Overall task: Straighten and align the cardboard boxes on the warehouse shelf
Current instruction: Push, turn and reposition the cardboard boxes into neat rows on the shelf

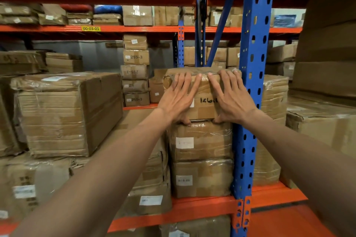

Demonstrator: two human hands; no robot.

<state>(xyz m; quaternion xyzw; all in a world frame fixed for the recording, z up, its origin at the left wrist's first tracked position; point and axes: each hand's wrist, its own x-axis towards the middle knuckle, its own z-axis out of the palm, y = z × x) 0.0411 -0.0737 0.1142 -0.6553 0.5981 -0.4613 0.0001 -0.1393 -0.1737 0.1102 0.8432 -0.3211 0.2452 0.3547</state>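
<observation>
1. Step in hand: you're squaring up the top box (200,90) of the three-high stack at centre frame, just left of the blue upright (250,82).
2. Left hand (178,100): flat on the box's front face, fingers spread and reaching up to its top edge, thumb down at the bottom edge. Not clenched, nothing gripped; it's a palm press.
3. Right hand (233,100): the same on the right half of the face, fingers at the top edge, thumb at the seam above the middle box (200,140).
4. The top box sits on the middle box, which sits on the bottom box (201,178), which rests on the orange beam (192,209).
5. The top box looks set slightly left of the two below; the lens bends things, so don't trust that fully.
6. Next move, my read: push evenly with both palms until the front face is flush with the boxes under it. Uneven pressure will twist it.
7. Watch the right edge: it's close to the upright and could catch.
8. The big box (63,113) at left frame sits skewed on its pile; likely next.
</observation>
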